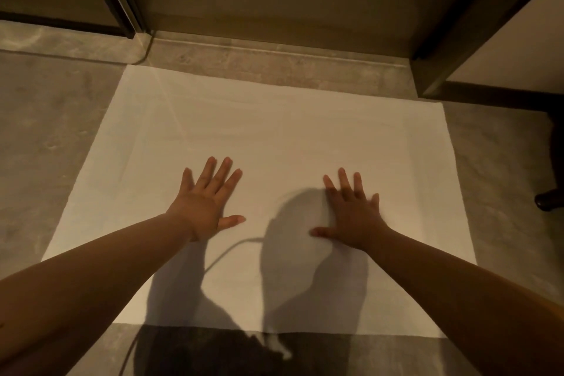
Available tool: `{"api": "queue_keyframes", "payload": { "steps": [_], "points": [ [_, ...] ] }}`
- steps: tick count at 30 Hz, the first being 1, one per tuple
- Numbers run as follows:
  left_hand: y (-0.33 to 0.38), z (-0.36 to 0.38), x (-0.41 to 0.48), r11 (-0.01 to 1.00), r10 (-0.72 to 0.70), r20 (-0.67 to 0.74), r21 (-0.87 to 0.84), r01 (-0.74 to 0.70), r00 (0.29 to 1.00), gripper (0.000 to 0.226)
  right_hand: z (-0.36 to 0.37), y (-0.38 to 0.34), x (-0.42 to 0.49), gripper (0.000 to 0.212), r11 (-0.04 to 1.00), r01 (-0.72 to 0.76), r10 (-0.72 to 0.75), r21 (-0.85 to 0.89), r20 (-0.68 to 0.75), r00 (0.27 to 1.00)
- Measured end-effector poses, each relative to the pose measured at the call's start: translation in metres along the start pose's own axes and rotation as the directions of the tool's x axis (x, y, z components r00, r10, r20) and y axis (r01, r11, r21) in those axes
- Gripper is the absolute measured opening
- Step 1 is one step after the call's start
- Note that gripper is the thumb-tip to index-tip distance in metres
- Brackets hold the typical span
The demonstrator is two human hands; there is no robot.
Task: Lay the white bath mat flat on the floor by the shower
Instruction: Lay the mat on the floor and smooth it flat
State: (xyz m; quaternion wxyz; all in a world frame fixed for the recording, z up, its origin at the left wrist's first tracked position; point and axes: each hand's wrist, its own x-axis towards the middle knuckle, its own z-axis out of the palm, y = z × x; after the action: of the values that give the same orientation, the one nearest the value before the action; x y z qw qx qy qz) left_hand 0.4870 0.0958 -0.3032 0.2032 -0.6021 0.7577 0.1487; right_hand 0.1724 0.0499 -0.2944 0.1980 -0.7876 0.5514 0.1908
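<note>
Bath mat (pixel 274 137): white, spread open on the grey floor (pixel 45 137), its far edge just beside the shower threshold (pixel 274 55).
Left hand (pixel 204 201): open, fingers spread, palm down on the mat, grasping nothing.
Right hand (pixel 351 214): also open and flat on the mat, grasping nothing.
Step in hand: probably smoothing; it is good to slide both palms outward to the edges, with light pressure, so no wrinkle is pushed into a fold.
Hard to see: dark shadows cover the near edge; whether it lies flat there, I cannot tell.
Cut off: a dark object (pixel 551 198) at the right border, unclear.
</note>
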Motion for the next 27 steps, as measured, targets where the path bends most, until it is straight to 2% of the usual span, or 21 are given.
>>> {"api": "queue_keyframes", "payload": {
  "steps": [6, 19, 21, 25, 27],
  "points": [
    [0.023, 0.007, 0.007, 0.999, -0.035, 0.006, 0.042, 0.035, 0.999, 0.094, 0.000, 0.004, 0.004, 0.117, 1.000, 0.018, -0.018, 0.008, 0.005, 1.000],
    [0.024, 0.002, 0.010, 0.998, -0.051, 0.004, 0.034, 0.050, 0.999, 0.094, -0.007, 0.007, 0.011, 0.117, 1.000, 0.026, -0.027, 0.014, 0.018, 0.999],
    [0.024, 0.001, 0.010, 0.999, -0.039, -0.026, 0.030, 0.040, 0.999, 0.094, -0.006, 0.005, 0.010, 0.115, 0.999, 0.023, -0.023, 0.028, -0.014, 1.000],
    [0.025, -0.003, 0.013, 1.000, 0.015, -0.107, 0.007, -0.014, 0.994, 0.090, -0.003, -0.006, 0.011, 0.103, 0.997, 0.059, -0.051, 0.047, -0.172, 0.984],
    [0.026, 0.000, 0.014, 1.000, 0.019, -0.089, 0.004, -0.019, 0.996, 0.089, -0.001, -0.012, 0.014, 0.099, 0.995, 0.099, -0.096, 0.008, -0.155, 0.983]
  ]
}}
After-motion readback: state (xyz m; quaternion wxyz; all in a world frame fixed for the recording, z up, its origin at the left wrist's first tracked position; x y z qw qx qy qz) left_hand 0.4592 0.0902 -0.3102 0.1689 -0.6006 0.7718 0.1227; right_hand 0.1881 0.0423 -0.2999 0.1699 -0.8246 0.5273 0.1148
